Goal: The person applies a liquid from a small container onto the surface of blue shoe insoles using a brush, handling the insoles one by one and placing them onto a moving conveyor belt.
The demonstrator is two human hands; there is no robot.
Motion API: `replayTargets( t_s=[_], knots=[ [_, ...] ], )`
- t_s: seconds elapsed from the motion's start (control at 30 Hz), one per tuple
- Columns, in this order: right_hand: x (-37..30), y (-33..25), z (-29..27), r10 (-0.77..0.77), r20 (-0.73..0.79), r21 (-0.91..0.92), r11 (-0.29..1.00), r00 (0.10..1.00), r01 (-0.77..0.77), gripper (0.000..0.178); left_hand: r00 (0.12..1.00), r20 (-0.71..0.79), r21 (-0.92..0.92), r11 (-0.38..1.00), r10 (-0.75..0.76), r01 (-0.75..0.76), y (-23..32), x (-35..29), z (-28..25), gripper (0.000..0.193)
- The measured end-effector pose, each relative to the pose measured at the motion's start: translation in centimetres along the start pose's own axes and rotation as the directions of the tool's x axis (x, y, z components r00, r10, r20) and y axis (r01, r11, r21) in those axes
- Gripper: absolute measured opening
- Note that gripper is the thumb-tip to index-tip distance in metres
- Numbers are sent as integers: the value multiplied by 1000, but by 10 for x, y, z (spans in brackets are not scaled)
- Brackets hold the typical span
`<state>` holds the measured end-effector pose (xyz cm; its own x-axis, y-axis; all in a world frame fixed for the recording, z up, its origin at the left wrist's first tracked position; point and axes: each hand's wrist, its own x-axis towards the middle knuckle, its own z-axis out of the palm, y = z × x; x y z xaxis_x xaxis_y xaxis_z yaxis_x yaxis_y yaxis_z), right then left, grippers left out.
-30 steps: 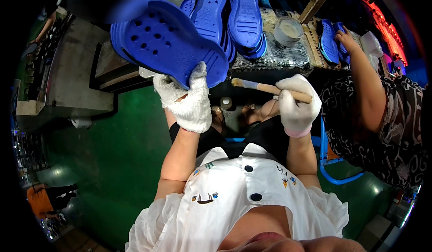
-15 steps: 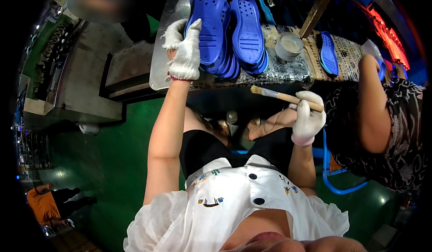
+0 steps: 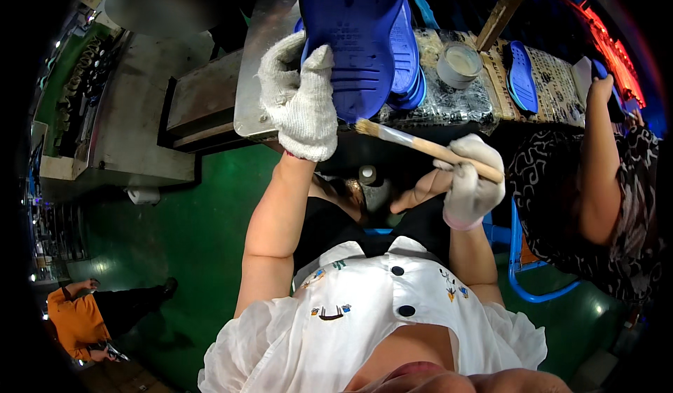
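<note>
While the gloved left hand grips a blue perforated shoe sole, the right hand has its fingers curled around a wooden-handled bristle brush.

Held sole cut off by top edge

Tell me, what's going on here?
A person's white-gloved left grip holds a blue shoe sole with round holes. The white-gloved right grip holds a wooden-handled paintbrush, its bristles by the sole's near end; whether they touch is unclear. More blue soles lie behind, left of a round clear tub.
</note>
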<state>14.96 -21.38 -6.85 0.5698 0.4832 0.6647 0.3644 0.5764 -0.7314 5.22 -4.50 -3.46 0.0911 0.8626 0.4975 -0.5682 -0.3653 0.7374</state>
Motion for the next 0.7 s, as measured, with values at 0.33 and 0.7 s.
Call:
replayTargets(
  t_s=[0.33,0.7],
  knots=[
    [4,-4,-3,9,11,-82,997,1000,-8,20,997,-20,115,991,73,-70,-7,-4,-4,31],
    [-2,0,-21,20,-139,-217,975,990,-50,21,992,-84,227,967,-97,114,-14,25,-5,26]
  ],
)
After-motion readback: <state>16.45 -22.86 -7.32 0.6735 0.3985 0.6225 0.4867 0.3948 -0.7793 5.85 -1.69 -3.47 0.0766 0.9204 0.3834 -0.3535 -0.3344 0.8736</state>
